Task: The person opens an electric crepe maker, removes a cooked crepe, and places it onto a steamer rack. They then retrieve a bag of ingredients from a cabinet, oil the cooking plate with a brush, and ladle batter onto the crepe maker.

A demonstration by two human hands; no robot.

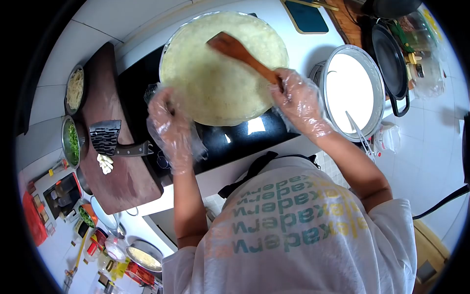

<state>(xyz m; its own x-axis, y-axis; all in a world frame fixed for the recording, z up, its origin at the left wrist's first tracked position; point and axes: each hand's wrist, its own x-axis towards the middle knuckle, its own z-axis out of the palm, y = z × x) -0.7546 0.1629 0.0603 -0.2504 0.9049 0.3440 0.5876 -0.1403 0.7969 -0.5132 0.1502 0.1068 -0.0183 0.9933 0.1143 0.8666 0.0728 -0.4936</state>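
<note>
Your gloved right hand (295,96) has its fingers wrapped around the handle of the wooden spatula (245,57), its blade over the broad, thin pancake (220,90), which lies in the round pan (162,61) at the far edge of the black glass cooktop (271,131). Your gloved left hand (170,125) curls its fingers by the pancake's near-left edge, though I can't tell whether they pinch it; hold the blade nearly flat and press lightly, since so thin a sheet could tear.

Black cooktop (237,139) under pan (163,61), board (117,183) under cleaver (108,139)
</note>
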